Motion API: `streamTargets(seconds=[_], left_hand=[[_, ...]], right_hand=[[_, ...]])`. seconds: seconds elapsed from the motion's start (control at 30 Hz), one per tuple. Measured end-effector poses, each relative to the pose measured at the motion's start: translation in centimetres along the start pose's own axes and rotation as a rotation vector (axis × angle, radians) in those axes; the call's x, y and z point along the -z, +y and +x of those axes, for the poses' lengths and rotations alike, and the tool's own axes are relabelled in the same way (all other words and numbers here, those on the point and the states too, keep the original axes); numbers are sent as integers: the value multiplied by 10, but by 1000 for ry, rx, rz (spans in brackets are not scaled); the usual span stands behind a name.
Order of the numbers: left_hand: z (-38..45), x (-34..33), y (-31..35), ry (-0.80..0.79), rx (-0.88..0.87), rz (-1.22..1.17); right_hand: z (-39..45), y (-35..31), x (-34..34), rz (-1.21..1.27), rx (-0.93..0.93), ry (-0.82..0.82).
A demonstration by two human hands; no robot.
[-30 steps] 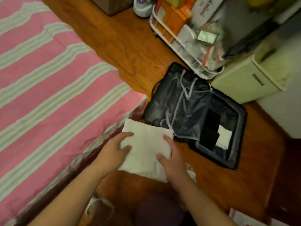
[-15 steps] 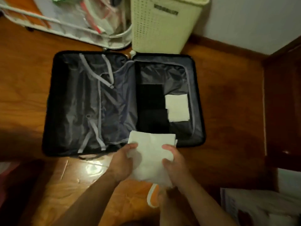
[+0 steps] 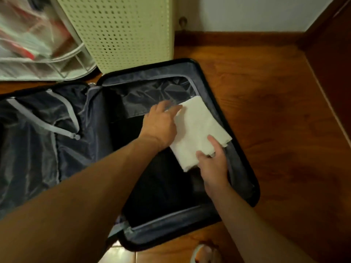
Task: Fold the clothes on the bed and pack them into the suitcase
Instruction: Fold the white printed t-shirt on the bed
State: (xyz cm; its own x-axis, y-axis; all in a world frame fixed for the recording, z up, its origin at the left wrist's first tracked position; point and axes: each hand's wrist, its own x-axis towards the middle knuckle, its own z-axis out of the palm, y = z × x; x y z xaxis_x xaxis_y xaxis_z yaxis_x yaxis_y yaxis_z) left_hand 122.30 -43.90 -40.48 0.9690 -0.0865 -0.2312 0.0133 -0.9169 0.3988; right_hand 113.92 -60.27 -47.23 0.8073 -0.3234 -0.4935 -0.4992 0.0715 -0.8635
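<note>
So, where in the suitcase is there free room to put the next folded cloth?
The left half, under its grey straps, is free. The right half has dark room toward you; its far right corner is crowded by the white cloth and both hands.

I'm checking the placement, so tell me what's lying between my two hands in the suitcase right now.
In the head view, the folded white cloth lies between the left hand and right hand, inside the suitcase's right half.
</note>
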Motion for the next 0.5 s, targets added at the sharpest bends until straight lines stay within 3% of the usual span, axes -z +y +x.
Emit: streamTargets(seconds=[0.1, 0.2, 0.27, 0.5], left_hand=[[-39, -64, -36, -188, 167, 2], [-102, -114, -78, -406, 218, 178], [-125, -126, -95, -417, 146, 292], [-158, -112, -91, -507, 144, 270]], right_hand=[[53, 59, -20, 2, -47, 85], [79, 92, -25, -41, -107, 139], [80, 93, -29, -29, -119, 146], [58, 80, -27, -129, -202, 44]])
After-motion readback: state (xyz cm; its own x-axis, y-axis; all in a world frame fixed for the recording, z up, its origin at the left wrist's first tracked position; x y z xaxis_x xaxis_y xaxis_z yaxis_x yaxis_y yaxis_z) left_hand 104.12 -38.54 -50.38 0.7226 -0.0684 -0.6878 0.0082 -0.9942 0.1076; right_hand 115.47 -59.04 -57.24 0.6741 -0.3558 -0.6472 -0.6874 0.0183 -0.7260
